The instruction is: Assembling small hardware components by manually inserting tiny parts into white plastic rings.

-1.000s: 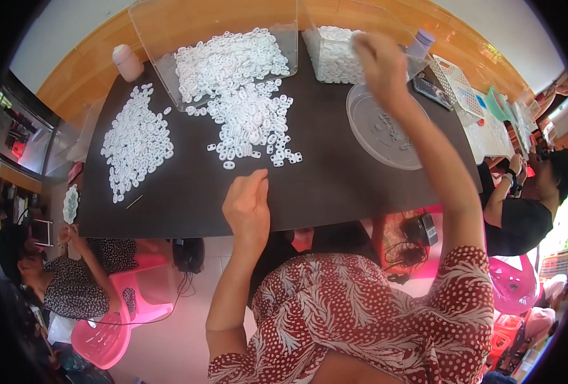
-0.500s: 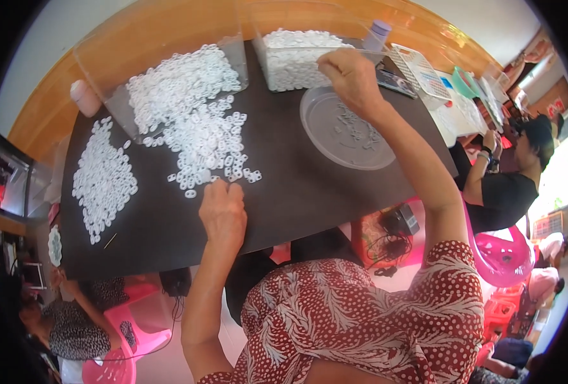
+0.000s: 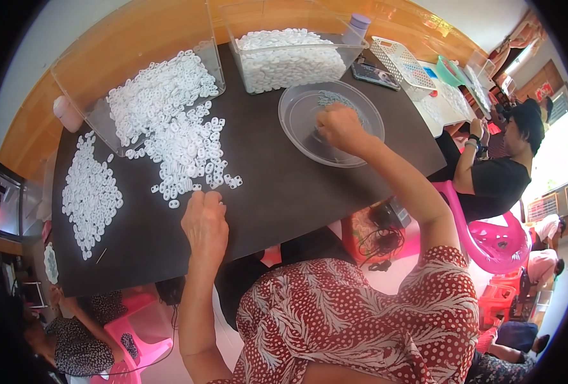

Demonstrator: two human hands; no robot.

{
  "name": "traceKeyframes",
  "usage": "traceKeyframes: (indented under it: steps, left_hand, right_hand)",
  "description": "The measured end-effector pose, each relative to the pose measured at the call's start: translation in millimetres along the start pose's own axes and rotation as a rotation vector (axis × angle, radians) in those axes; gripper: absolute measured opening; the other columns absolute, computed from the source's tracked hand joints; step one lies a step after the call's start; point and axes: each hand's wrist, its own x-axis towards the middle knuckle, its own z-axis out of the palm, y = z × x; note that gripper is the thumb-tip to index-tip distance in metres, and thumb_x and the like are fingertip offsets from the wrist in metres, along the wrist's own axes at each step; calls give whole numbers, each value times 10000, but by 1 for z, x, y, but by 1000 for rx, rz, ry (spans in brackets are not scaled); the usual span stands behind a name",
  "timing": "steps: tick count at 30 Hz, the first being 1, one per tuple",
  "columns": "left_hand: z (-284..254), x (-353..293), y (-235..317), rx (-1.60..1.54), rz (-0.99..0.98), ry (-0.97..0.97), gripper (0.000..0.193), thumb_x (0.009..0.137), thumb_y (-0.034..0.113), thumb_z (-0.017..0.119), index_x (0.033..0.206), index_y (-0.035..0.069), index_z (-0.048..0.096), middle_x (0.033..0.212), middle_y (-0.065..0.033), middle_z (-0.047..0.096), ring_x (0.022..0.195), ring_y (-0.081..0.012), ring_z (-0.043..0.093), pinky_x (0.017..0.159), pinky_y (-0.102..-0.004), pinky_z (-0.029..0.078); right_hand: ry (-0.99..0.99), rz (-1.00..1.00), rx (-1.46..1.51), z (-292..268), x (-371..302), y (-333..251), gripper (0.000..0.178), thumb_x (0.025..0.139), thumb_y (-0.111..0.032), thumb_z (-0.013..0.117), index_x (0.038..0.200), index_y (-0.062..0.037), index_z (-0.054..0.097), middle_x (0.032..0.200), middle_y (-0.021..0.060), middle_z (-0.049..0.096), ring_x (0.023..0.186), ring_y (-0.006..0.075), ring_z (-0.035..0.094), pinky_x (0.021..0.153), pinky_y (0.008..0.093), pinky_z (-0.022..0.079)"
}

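Observation:
My right hand [image 3: 345, 130] reaches into a round, shallow clear plastic dish [image 3: 295, 125], its fingers pinched together. Small grey pieces [image 3: 332, 98] lie in the dish beyond those fingers; whether the pinch holds one is hidden. My left hand [image 3: 205, 224] rests closed at the near edge of a heap of small white oval pieces with two holes [image 3: 188, 150]. What its fingers hold, if anything, I cannot make out. The heap spills from a tipped clear plastic bin [image 3: 216, 72]. A separate pile of white ovals [image 3: 92, 198] spreads over the table's left side.
An upright clear bin [image 3: 290, 69] full of white pieces stands at the back, with a purple-lidded container [image 3: 357, 27] and a phone [image 3: 377, 75] beside it. A white basket [image 3: 402, 61] lies farther right. A pink bottle [image 3: 68, 114] stands left. A person [image 3: 501, 169] sits at right.
My right hand has moved down from beside the upright bin into the round dish. My left hand stays by the heap's near edge. The whole view has shifted slightly.

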Motion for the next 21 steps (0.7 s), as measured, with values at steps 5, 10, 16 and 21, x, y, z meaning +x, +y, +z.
traceKeyframes:
  steps: [5, 10, 16, 21]
  left_hand:
    - [-5, -10, 5, -58, -45, 34, 140, 697, 6, 675, 779, 38, 565, 766, -98, 511, 744, -288, 547, 627, -400, 442]
    - [-11, -17, 8, -116, -58, 79, 150, 679, -8, 683, 754, 38, 562, 743, -89, 508, 728, -278, 541, 616, -388, 436]
    - [-16, -28, 9, -304, -143, 126, 123, 703, -8, 682, 783, 40, 601, 726, -90, 531, 679, -242, 549, 601, -339, 438]
    - [-11, -41, 5, -1037, -547, 144, 85, 814, 58, 661, 854, -13, 636, 706, -5, 579, 597, -68, 505, 534, -193, 379]
  right_hand:
    - [-28, -8, -87, 8, -6, 5, 88, 652, -85, 663, 700, -38, 607, 785, 136, 625, 830, 343, 588, 668, 442, 491]
    - [18, -42, -22, 12, -9, 4, 82, 658, -79, 663, 712, -39, 615, 782, 134, 620, 810, 332, 589, 670, 443, 487]
    - [14, -76, -33, 14, -8, -3, 34, 687, -51, 587, 692, -21, 573, 770, 159, 598, 796, 359, 573, 669, 456, 474]
    - [-8, -91, -2, 9, -11, 0, 49, 693, -48, 556, 712, -4, 547, 762, 190, 582, 797, 383, 561, 679, 462, 469]
